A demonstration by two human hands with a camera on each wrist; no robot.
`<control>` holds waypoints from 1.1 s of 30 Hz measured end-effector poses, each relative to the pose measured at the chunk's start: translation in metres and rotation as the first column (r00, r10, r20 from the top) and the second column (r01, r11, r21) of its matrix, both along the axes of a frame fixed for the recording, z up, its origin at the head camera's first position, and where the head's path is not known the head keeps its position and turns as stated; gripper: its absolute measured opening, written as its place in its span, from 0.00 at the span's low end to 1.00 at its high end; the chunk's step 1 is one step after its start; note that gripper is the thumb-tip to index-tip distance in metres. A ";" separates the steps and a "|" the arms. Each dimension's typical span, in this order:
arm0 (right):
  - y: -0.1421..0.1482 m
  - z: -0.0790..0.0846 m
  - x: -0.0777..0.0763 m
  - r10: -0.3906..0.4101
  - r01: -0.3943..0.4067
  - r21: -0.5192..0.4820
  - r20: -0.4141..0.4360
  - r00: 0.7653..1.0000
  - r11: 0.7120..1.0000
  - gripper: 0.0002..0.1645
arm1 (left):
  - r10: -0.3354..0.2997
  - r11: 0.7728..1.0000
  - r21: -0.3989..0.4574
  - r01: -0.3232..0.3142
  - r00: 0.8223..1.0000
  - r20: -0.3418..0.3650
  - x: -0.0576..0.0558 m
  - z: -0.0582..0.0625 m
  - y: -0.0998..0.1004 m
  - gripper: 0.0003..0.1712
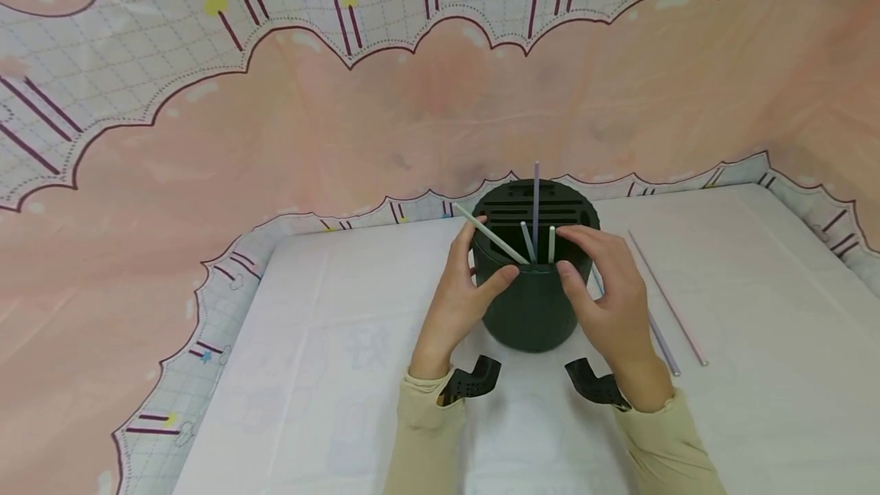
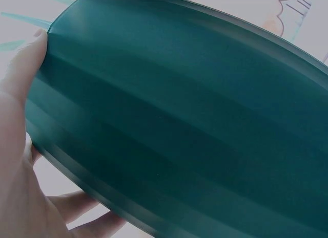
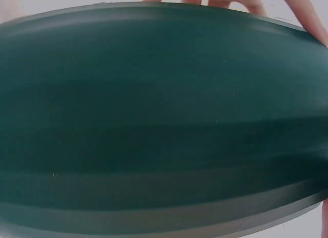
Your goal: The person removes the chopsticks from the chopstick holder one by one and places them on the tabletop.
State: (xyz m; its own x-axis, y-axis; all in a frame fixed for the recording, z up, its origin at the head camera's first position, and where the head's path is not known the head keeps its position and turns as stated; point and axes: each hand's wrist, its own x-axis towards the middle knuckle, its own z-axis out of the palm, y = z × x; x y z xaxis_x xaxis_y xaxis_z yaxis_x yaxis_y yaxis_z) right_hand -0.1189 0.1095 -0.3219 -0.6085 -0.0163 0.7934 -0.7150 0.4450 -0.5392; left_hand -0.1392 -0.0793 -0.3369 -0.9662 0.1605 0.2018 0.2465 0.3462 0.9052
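Observation:
A dark green round holder (image 1: pixel 529 312) with a slotted top stands upright between the two hands. My left hand (image 1: pixel 457 296) grips its left side, thumb near the front rim. On the opposite side my right hand (image 1: pixel 615 304) holds it, thumb at the rim and index finger over the top edge. Out of the front opening rise a long purple stick (image 1: pixel 536 193), a leaning pale green stick (image 1: pixel 490 233), a blue-grey stick (image 1: pixel 527 239) and a short pale green stick (image 1: pixel 551 243). The holder's wall fills most of the left wrist view (image 2: pixel 179 105) and right wrist view (image 3: pixel 164 120).
Right of the holder, a pink stick (image 1: pixel 667 296) and a purple stick (image 1: pixel 663 342) lie on the white table (image 1: pixel 330 342). Part of a blue stick (image 1: pixel 597 281) shows behind the right hand. A patterned pink cloth (image 1: pixel 412 121) hangs behind the table.

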 end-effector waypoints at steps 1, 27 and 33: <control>0.000 -0.002 -0.001 -0.013 0.013 0.030 -0.008 1.000 0.999 0.23 | 0.000 1.000 0.000 0.000 1.000 -0.001 0.000 0.000 0.000 0.43; -0.001 0.002 0.000 0.031 -0.033 0.039 0.042 0.999 0.999 0.15 | 0.010 1.000 0.014 -0.009 1.000 -0.015 -0.002 -0.001 0.003 0.43; 0.000 0.004 0.002 0.045 -0.043 -0.030 0.072 0.996 0.999 0.18 | 0.010 1.000 0.015 -0.010 1.000 -0.005 -0.001 -0.001 0.003 0.43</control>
State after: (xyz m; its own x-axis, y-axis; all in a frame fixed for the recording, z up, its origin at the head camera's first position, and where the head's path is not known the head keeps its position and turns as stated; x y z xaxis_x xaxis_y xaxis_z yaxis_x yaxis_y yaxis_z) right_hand -0.1166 0.1095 -0.3177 -0.6637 -0.0221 0.7477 -0.6919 0.3980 -0.6024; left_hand -0.1399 -0.0759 -0.3375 -0.9667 0.1476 0.2091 0.2478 0.3349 0.9091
